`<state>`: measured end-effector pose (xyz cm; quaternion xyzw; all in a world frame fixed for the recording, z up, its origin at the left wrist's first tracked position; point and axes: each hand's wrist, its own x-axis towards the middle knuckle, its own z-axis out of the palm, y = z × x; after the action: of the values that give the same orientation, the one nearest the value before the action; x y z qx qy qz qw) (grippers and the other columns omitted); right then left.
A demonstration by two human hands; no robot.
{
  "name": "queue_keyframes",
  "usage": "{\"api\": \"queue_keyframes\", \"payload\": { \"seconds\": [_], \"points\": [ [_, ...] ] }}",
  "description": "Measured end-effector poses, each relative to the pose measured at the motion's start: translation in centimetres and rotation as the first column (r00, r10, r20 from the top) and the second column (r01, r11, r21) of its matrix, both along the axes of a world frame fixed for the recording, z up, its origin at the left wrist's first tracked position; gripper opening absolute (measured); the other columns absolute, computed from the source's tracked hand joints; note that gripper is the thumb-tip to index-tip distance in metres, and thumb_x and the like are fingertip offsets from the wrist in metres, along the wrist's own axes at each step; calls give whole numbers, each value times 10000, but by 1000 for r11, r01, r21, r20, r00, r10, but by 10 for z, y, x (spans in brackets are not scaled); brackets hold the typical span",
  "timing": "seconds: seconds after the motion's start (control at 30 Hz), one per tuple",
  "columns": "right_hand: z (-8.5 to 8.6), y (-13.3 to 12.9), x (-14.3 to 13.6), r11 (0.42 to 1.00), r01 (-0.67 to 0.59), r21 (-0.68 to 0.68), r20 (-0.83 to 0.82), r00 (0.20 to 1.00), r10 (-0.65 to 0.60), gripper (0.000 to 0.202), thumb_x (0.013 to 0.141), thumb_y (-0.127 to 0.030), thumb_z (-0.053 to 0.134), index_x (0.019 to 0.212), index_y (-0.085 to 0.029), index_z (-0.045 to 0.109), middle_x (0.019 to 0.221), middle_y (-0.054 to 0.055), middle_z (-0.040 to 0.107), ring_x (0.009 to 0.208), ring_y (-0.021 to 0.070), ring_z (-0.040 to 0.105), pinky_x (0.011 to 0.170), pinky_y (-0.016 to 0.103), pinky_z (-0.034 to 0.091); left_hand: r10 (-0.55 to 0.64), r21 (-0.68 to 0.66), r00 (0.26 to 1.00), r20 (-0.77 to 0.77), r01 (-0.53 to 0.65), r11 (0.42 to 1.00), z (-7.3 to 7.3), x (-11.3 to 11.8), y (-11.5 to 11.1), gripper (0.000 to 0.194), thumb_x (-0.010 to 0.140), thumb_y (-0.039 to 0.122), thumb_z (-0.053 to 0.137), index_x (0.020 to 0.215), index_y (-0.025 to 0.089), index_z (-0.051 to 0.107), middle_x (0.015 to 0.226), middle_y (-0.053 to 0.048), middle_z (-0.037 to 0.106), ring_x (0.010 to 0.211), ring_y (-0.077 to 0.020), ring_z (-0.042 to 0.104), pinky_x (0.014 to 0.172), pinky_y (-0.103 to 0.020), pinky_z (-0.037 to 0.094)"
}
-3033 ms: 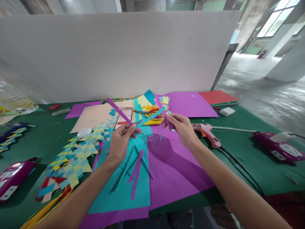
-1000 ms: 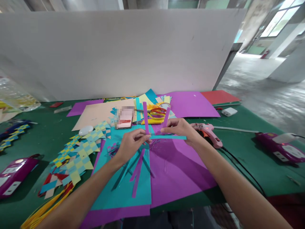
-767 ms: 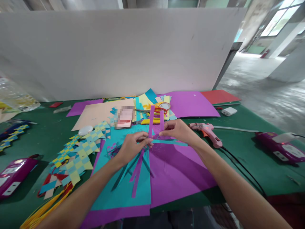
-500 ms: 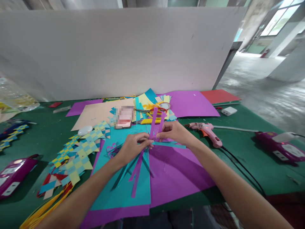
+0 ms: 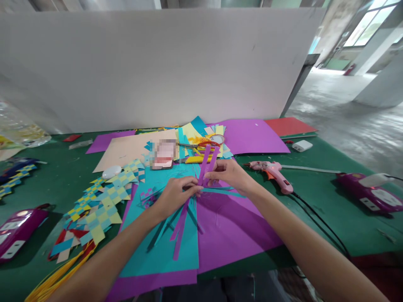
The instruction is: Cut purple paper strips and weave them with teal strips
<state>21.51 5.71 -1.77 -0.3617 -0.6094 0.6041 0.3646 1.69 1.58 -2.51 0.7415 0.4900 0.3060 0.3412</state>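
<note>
Purple and teal paper strips (image 5: 180, 237) cross each other between my hands, above a teal sheet (image 5: 135, 256) and a purple sheet (image 5: 239, 226). My left hand (image 5: 181, 193) pinches the strips where they cross. The fingers of my right hand (image 5: 228, 174) are closed on one of two upright purple strips (image 5: 214, 157). A teal strip (image 5: 222, 191) points right, under my right wrist. Purple and teal ends fan out below my left hand. The exact crossing is partly hidden by my fingers.
A pink glue gun (image 5: 277, 174) lies right, its cord trailing forward. Scissors (image 5: 208, 147), a yellow cutter (image 5: 198, 160) and a blurred-out phone (image 5: 163, 154) lie behind my hands. Woven paper pieces (image 5: 105, 201) are left. Purple power strips (image 5: 368, 193) flank the table; a white panel (image 5: 157, 67) stands behind.
The upright purple strips have tilted slightly to the right and come closer together. My right fingers have shifted slightly left along them; my left hand stays at the crossing.
</note>
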Motion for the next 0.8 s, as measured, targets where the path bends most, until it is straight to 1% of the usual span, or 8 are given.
{"api": "queue_keyframes", "payload": {
  "seconds": [0.23, 0.37, 0.47, 0.53, 0.67, 0.73, 0.8],
  "points": [
    [1, -2, -2, 999, -12, -32, -51, 999, 10, 256, 674, -378, 779, 674, -156, 653, 621, 16, 672, 585, 136, 636, 618, 279, 518, -28, -28, 1000, -8, 28, 999, 3, 2, -1, 197, 851, 386, 600, 755, 224, 658, 695, 10, 745, 661, -188, 690, 656, -249, 485],
    [1, -2, -2, 1000, -5, -21, -39, 999, 4, 240, 688, -370, 768, 678, -160, 652, 617, 11, 668, 590, 135, 637, 623, 279, 519, -21, 2, 998, -61, 21, 1000, 6, 3, 0, 235, 861, 381, 589, 706, 221, 664, 679, 9, 733, 633, -175, 667, 623, -245, 466],
    [-1, -1, -1, 1000, -19, 1, -12, 1000, 19, 236, 695, -374, 759, 707, -162, 658, 621, 11, 670, 592, 139, 635, 616, 281, 514, -40, 1, 997, -70, 40, 999, 7, 3, 0, 271, 862, 390, 584, 673, 221, 680, 661, 1, 724, 614, -172, 655, 620, -249, 474],
    [-2, 0, -1, 999, -23, 24, 2, 1000, 23, 244, 695, -383, 757, 706, -163, 651, 625, 15, 671, 586, 139, 628, 604, 280, 506, -61, -38, 998, -21, 60, 997, 6, 2, -1, 279, 860, 395, 585, 671, 218, 689, 664, -7, 726, 626, -175, 669, 630, -251, 499],
    [-2, -1, -1, 999, -7, 42, -9, 1000, 7, 260, 694, -382, 755, 643, -173, 608, 601, 6, 650, 585, 136, 618, 598, 275, 493, -71, -141, 987, 143, 91, 986, 5, 2, -1, 254, 840, 390, 609, 688, 208, 699, 683, -28, 737, 658, -203, 710, 630, -272, 557],
    [0, -2, -1, 998, -27, 58, 7, 1000, 27, 241, 701, -372, 749, 652, -173, 621, 614, 5, 649, 598, 136, 613, 600, 272, 486, -59, -156, 984, 166, 85, 984, 5, 3, -2, 239, 823, 380, 629, 677, 207, 705, 678, -33, 737, 654, -210, 717, 631, -279, 570],
    [3, -4, 0, 993, -72, 96, 60, 996, 66, 217, 718, -371, 736, 684, -171, 660, 655, 12, 661, 623, 141, 610, 601, 274, 478, -53, -168, 986, 160, 80, 983, 6, 4, -3, 224, 812, 368, 638, 672, 208, 708, 672, -33, 735, 650, -210, 718, 629, -278, 573]
  ]
}}
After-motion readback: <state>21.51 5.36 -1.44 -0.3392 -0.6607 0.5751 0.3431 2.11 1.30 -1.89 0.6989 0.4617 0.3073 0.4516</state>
